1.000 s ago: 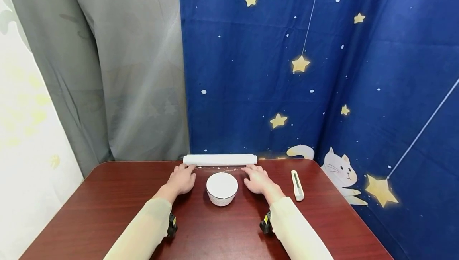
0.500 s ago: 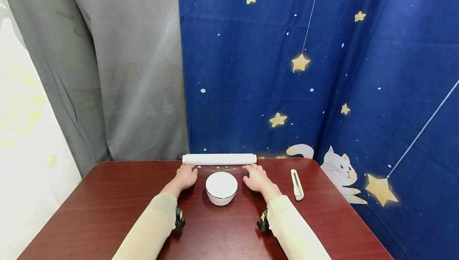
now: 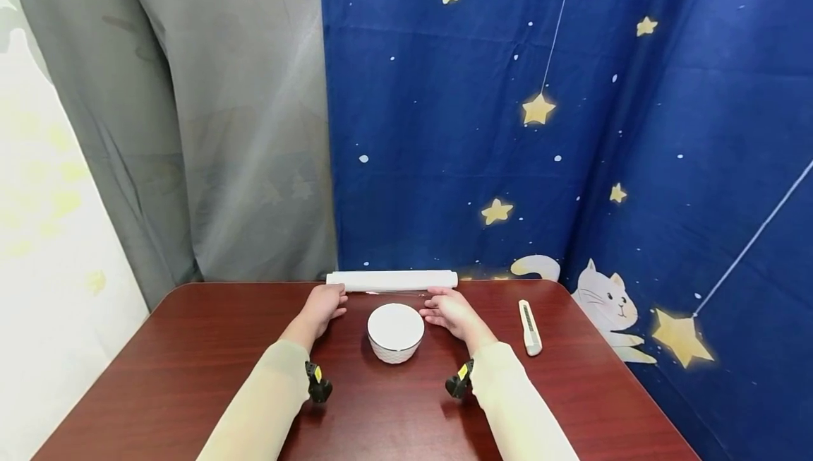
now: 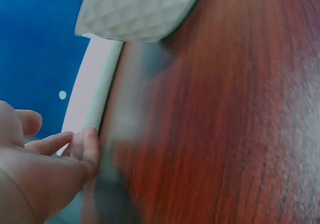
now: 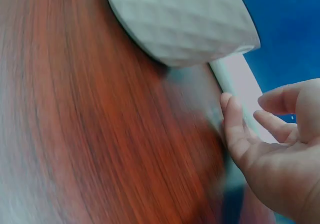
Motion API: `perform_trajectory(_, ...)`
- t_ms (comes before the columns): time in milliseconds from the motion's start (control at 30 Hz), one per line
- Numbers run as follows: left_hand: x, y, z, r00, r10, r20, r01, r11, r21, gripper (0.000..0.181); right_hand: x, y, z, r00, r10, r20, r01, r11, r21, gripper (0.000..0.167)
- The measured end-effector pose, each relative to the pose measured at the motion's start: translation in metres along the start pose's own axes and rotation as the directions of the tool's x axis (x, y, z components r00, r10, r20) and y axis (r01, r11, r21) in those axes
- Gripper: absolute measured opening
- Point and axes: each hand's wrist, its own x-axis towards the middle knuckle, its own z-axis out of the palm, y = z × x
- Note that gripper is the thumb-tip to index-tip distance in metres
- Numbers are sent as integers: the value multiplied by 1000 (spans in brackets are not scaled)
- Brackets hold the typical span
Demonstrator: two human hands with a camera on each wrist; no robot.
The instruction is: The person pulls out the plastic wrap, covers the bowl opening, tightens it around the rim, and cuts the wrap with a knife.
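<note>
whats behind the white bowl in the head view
A white roll lies behind the white bowl along the far edge of the table, blue curtain beyond. The table just behind the bowl is hidden.

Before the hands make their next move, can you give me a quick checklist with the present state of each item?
1. Left hand at the left end of the white roll: ok.
2. Right hand near its right end: ok.
3. Fingers wrapped round the roll: not ok, neither hand encloses it.
4. White bowl upright, between the hands: ok.
5. Utility knife apart from the right hand: ok.
6. Knife blade fully retracted: cannot tell, too small.
</note>
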Motion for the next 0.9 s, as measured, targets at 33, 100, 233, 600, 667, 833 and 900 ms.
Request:
perform_trajectory(33,1,1,0,1000,-8,0,8,999,-40,52,1,-1,1,1000,13,10,-13,1000,24,56)
perform_trajectory(100,3,1,0,1000,-14,4,15,995,-96,53,2,-2,4,999,28,22,-29,998,59,57)
perform_trajectory(233,5,0,-1,1000,-22,5,22,992,-125,53,7,-3,6,999,42,20,-45,986,162,61)
perform_trajectory(600,2,0,0,998,-55,-24,48,972,-229,53,9,4,8,995,47,-86,-10,922,387,48)
perform_trajectory(667,2,1,-1,998,-57,-36,47,971,-233,52,9,2,8,996,29,-80,5,918,397,51)
perform_trajectory(833,2,4,-2,999,-45,-30,35,958,-285,51,6,-4,8,999,-19,-34,31,918,396,60)
perform_trajectory(900,2,4,-3,999,-31,-29,21,953,-301,52,5,-6,8,999,-32,-22,38,922,386,62)
